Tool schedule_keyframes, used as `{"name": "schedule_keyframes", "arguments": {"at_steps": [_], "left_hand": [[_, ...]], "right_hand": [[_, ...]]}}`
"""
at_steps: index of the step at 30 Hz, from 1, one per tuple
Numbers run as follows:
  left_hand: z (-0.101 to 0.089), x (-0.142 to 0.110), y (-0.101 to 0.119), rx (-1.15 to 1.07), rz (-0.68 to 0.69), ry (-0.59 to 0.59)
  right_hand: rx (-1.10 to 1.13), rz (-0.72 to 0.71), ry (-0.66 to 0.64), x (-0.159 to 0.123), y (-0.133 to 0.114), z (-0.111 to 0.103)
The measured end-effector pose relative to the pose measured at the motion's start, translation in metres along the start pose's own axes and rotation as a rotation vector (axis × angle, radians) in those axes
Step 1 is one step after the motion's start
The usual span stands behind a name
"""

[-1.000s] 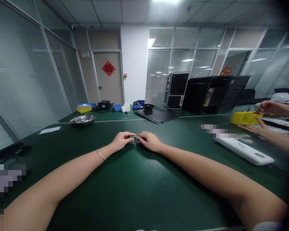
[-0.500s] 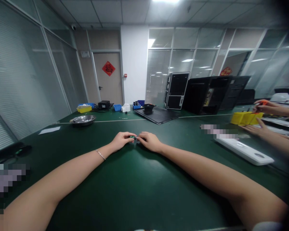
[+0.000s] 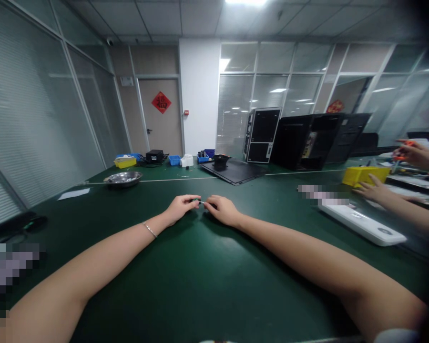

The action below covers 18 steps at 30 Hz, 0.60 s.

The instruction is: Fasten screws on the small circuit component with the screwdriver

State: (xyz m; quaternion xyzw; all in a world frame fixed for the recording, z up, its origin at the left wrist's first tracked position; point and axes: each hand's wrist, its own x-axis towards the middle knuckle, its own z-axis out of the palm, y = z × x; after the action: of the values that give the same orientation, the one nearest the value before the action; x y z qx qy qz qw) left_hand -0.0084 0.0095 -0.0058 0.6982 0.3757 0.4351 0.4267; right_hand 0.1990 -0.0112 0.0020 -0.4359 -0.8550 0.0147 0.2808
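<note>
Over the middle of the green table, my left hand pinches a small green and dark piece between thumb and fingers. It looks like a little circuit board, though most of it is covered. Close by on its right, my right hand has its fingertips closed on the end of a thin, pale, rod-like piece. This thin piece bridges the narrow gap between both hands. Whether it touches the green piece is too small to tell.
A metal bowl stands far left, near a white sheet. Behind are blue bins, a black panel and computer cases. At right lies a long white device; a co-worker's hand touches a yellow bin.
My hands stay nearly in place; the green piece shows less and the thin pale piece shows more. The co-worker's upper hand, with something orange, moved right, and the lower hand moved to the yellow bin.
</note>
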Motion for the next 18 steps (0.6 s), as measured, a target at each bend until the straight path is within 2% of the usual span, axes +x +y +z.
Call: {"name": "schedule_keyframes", "arguments": {"at_steps": [5,10,18], "left_hand": [[-0.0006,0.0031,-0.0002,-0.205,-0.067,-0.007],[0.001,0.0024,-0.0002,-0.182,-0.055,-0.082],[0.0006,0.0027,-0.0018,-0.133,-0.041,-0.073]], "right_hand": [[-0.015,-0.064,-0.006,-0.0012,0.0008,0.0013],[-0.04,-0.064,-0.017,-0.0021,0.0004,0.002],[-0.046,0.049,0.001,-0.0005,-0.0022,-0.0009]]}}
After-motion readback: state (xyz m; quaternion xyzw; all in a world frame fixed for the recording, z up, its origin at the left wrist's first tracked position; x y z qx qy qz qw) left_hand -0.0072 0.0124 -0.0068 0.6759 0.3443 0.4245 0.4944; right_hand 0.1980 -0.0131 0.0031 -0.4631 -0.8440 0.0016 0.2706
